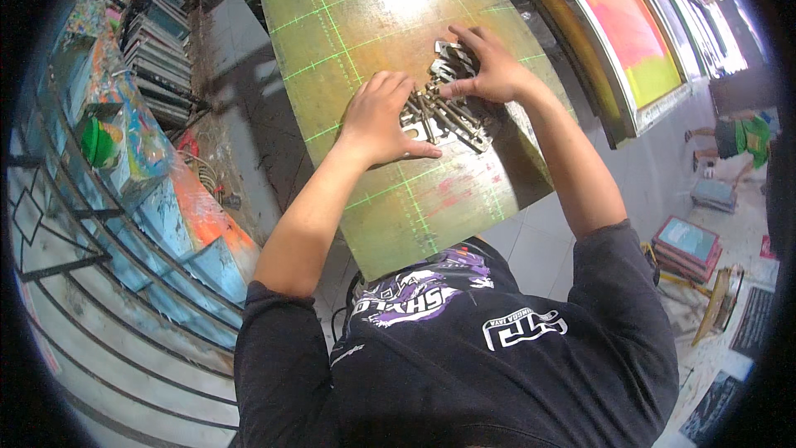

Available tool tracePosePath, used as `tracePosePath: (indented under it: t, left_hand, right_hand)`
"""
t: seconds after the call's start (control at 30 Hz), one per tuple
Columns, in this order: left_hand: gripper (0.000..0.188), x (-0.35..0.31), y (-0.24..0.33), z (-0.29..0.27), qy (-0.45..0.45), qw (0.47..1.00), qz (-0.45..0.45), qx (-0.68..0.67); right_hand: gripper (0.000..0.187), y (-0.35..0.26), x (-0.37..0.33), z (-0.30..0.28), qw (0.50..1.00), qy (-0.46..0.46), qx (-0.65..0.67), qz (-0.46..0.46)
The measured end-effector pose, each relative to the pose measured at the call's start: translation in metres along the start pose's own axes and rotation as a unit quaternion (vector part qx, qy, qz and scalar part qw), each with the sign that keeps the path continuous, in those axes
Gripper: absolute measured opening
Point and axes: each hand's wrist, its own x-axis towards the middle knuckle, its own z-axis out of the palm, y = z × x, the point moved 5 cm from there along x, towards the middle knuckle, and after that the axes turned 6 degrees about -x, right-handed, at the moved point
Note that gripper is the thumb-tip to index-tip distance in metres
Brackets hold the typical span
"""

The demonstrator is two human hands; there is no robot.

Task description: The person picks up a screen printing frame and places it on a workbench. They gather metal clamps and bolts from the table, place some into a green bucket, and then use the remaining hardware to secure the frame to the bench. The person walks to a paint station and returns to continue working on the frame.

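Observation:
A pile of metal bolts (444,116) and flat slotted metal pieces (452,58) lies on a yellow-green board (365,224) in front of me. At the pile's left side, my left hand (377,120) rests with thumb and fingers apart, its fingertips against the bolts. On the far right side, my right hand (491,66) is spread over the flat pieces, and its thumb touches the bolts. Both hands cup the heap from either side without a visible grip. My palms hide some of the pieces.
Thin green lines form a grid across the board. Framed screens (613,33) lean at the right, one pink and yellow. Stacked frames (157,50) stand at the left above a paint-stained blue surface (186,216) and a green tub (101,143). Red stacked items (686,247) sit on the right floor; another person (750,137) is beyond.

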Motion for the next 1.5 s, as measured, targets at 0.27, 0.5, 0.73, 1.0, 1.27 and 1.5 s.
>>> tracePosePath:
  t: [0.27, 0.5, 0.73, 1.0, 1.27, 1.5]
  left_hand:
    - [0.096, -0.015, 0.000, -0.010, 0.000, 0.998, -0.063, 0.028]
    - [0.090, -0.035, -0.023, -0.017, -0.020, 0.999, -0.002, 0.039]
    - [0.079, -0.031, -0.022, -0.017, -0.033, 0.999, -0.017, -0.006]
    - [0.075, -0.032, -0.020, -0.014, -0.017, 0.999, -0.024, -0.021]
    - [0.076, -0.031, -0.018, -0.016, -0.027, 0.999, -0.034, -0.023]
    - [0.075, -0.036, -0.018, -0.018, -0.002, 0.999, -0.025, -0.025]
  right_hand:
    - [0.091, -0.012, -0.014, 0.006, 0.989, -0.040, -0.092, 0.109]
    - [0.096, -0.006, -0.036, 0.000, 0.984, -0.013, -0.075, 0.160]
    - [0.096, -0.015, -0.043, 0.001, 0.985, -0.045, -0.066, 0.151]
    - [0.076, -0.012, -0.038, 0.003, 0.979, -0.071, 0.053, 0.184]
    - [0.056, -0.013, -0.033, -0.006, 0.980, -0.035, 0.032, 0.192]
    - [0.040, -0.024, -0.036, -0.014, 0.987, 0.076, 0.104, 0.100]
